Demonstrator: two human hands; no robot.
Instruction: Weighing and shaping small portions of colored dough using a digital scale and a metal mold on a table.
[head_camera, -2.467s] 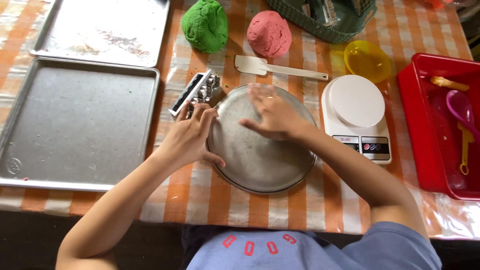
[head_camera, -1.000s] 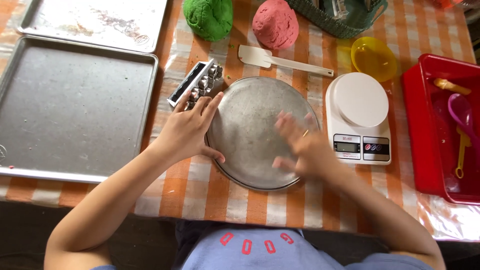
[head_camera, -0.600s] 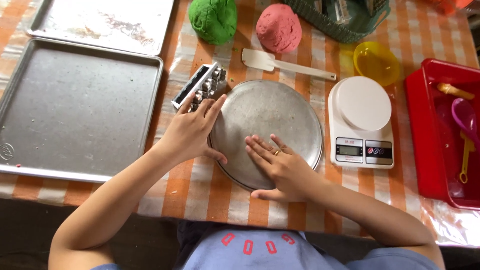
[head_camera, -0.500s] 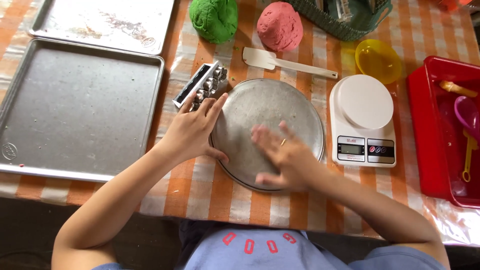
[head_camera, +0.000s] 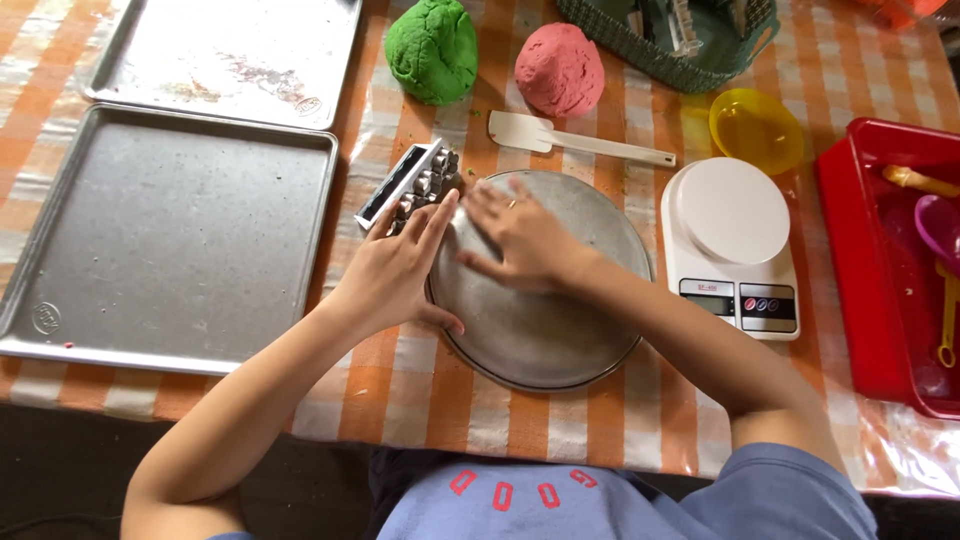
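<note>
A round metal pan (head_camera: 560, 330) lies on the orange checked tablecloth in front of me. My left hand (head_camera: 395, 268) rests against the pan's left rim, thumb on the near edge, fingers pointing up toward a small open tin of metal cutters (head_camera: 410, 185). My right hand (head_camera: 520, 238) lies flat inside the pan on its upper left part, fingers spread. Neither hand holds anything.
Two metal baking trays (head_camera: 170, 240) (head_camera: 225, 55) lie at the left. A green dough ball (head_camera: 433, 50), a pink dough ball (head_camera: 560, 68), a white spatula (head_camera: 570, 140), a yellow bowl (head_camera: 755, 128), a white kitchen scale (head_camera: 730, 245), a red bin (head_camera: 880, 270) and a green basket (head_camera: 660, 55) surround the pan.
My right hand has swept over the pan's inside, from the top to the lower right and back to the upper left. My left hand stayed on the left rim.
</note>
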